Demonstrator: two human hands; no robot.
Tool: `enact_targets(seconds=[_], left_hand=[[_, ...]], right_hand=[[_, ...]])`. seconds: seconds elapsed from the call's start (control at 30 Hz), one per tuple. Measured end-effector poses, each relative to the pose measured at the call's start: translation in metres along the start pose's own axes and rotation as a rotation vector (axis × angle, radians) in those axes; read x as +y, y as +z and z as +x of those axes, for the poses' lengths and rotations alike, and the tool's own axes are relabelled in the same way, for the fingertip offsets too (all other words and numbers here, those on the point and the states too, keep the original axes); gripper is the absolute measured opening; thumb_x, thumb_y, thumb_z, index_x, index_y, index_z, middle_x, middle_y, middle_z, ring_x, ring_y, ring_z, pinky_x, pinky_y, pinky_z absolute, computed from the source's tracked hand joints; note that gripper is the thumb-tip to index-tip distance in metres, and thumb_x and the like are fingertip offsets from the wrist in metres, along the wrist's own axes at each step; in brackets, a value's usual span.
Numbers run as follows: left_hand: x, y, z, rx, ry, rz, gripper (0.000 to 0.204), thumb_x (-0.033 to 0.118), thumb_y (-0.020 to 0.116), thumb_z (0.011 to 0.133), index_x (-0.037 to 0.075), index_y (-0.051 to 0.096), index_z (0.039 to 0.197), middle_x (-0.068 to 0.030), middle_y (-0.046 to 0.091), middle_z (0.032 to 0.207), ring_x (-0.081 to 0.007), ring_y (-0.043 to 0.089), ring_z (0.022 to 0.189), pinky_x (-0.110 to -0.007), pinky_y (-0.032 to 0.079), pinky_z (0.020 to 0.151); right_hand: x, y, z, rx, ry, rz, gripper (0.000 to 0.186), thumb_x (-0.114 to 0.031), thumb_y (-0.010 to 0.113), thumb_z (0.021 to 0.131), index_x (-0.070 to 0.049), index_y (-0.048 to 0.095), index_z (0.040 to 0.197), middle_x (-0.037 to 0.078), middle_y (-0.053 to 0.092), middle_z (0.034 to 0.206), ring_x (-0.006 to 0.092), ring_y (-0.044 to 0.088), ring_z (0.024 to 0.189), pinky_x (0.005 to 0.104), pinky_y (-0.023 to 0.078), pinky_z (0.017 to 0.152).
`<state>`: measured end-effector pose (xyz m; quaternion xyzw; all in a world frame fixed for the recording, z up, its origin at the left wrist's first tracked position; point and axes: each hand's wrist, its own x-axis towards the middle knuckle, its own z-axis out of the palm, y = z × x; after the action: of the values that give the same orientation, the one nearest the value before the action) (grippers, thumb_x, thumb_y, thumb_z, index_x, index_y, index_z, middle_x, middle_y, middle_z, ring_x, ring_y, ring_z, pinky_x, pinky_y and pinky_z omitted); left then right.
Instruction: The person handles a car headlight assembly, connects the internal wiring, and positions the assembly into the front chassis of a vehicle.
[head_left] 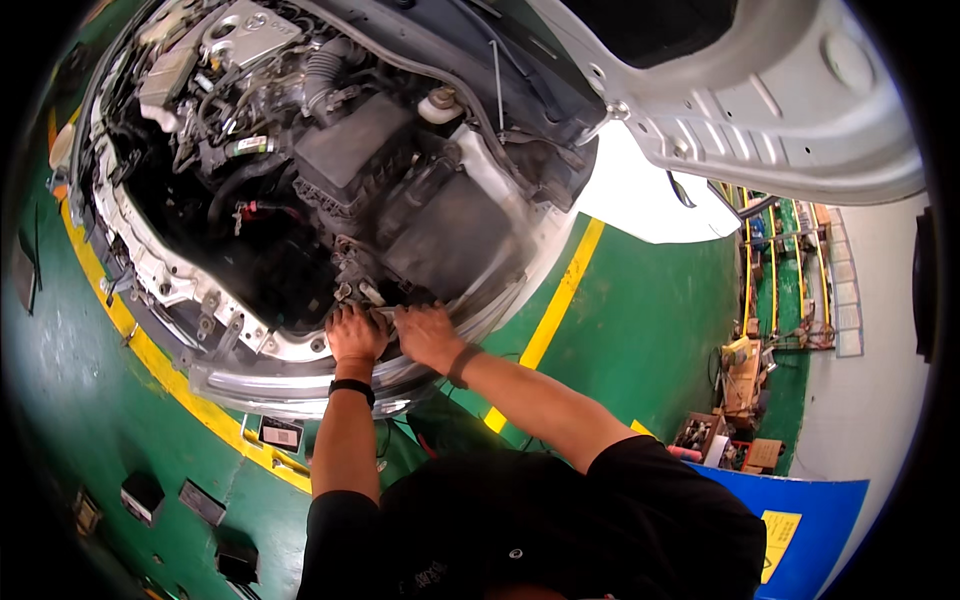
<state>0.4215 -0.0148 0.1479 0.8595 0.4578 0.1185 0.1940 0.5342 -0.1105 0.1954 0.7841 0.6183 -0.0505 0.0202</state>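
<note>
My left hand [352,335], with a dark band on the wrist, curls its fingers at the front edge of the open engine bay, below a cluster of fittings and wiring [355,275]. My right hand [425,335] is beside it, fingers bent down among dark parts near the corner. What either hand grips is hidden. The bright front rim [280,385] of the car runs under my wrists. Behind my hands are a large dark grey panel [450,240] and a black box-shaped housing [350,150]. A dark cavity [260,270] lies to their left.
The raised white hood [760,110] fills the upper right. Green floor [640,310] with yellow lines surrounds the car. Dark boxes [142,495] and a tray [202,500] lie at lower left. A shelving rack [775,270], cartons [763,452] and a blue board [820,520] stand at right.
</note>
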Motion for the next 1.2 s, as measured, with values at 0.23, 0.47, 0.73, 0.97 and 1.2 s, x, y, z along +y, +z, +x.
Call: enact_targets(seconds=[0.23, 0.47, 0.73, 0.97, 1.2], left_hand=[[-0.005, 0.0, -0.003, 0.017, -0.004, 0.033, 0.033, 0.033, 0.056, 0.082, 0.002, 0.066, 0.089, -0.0174, 0.068, 0.091, -0.0362, 0.065, 0.092, -0.046, 0.049, 0.086], [-0.001, -0.006, 0.001, 0.085, 0.05, -0.007, 0.024, 0.027, 0.057, 0.078, 0.004, 0.064, 0.084, -0.017, 0.064, 0.084, -0.0366, 0.061, 0.085, -0.046, 0.048, 0.078], [-0.001, -0.002, 0.003, 0.013, 0.04, 0.047, 0.022, 0.025, 0.056, 0.077, 0.003, 0.058, 0.077, -0.0159, 0.06, 0.077, -0.0362, 0.058, 0.078, -0.046, 0.047, 0.074], [-0.004, -0.002, 0.005, -0.014, 0.027, 0.019, 0.023, 0.026, 0.057, 0.073, 0.005, 0.06, 0.08, -0.0162, 0.061, 0.08, -0.0373, 0.059, 0.079, -0.047, 0.047, 0.074], [-0.006, 0.001, 0.004, -0.001, 0.024, 0.012, 0.024, 0.027, 0.058, 0.073, 0.005, 0.059, 0.08, -0.0167, 0.06, 0.081, -0.0374, 0.059, 0.079, -0.048, 0.047, 0.075]], right_hand=[[0.054, -0.098, 0.065, -0.035, 0.176, 0.446, 0.034, -0.035, 0.05, 0.1, -0.006, 0.063, 0.09, 0.021, 0.068, 0.084, 0.0426, 0.065, 0.078, 0.0526, 0.052, 0.07], [0.22, -0.175, 0.217, 0.551, 0.237, 0.544, 0.019, -0.022, 0.064, 0.091, -0.003, 0.068, 0.092, 0.022, 0.069, 0.085, 0.0407, 0.068, 0.08, 0.0449, 0.054, 0.072], [0.281, -0.159, 0.327, 0.174, 0.149, 0.123, 0.031, -0.018, 0.059, 0.089, -0.003, 0.067, 0.116, 0.022, 0.068, 0.114, 0.0389, 0.064, 0.107, 0.0435, 0.05, 0.096], [0.272, -0.151, 0.367, 0.005, 0.224, 0.271, 0.032, -0.017, 0.057, 0.084, 0.0, 0.07, 0.109, 0.026, 0.067, 0.114, 0.0405, 0.062, 0.112, 0.0428, 0.049, 0.098], [0.254, -0.148, 0.373, 0.11, 0.31, 0.256, 0.028, -0.016, 0.066, 0.078, 0.002, 0.074, 0.099, 0.027, 0.069, 0.106, 0.0408, 0.066, 0.104, 0.0429, 0.053, 0.093]])
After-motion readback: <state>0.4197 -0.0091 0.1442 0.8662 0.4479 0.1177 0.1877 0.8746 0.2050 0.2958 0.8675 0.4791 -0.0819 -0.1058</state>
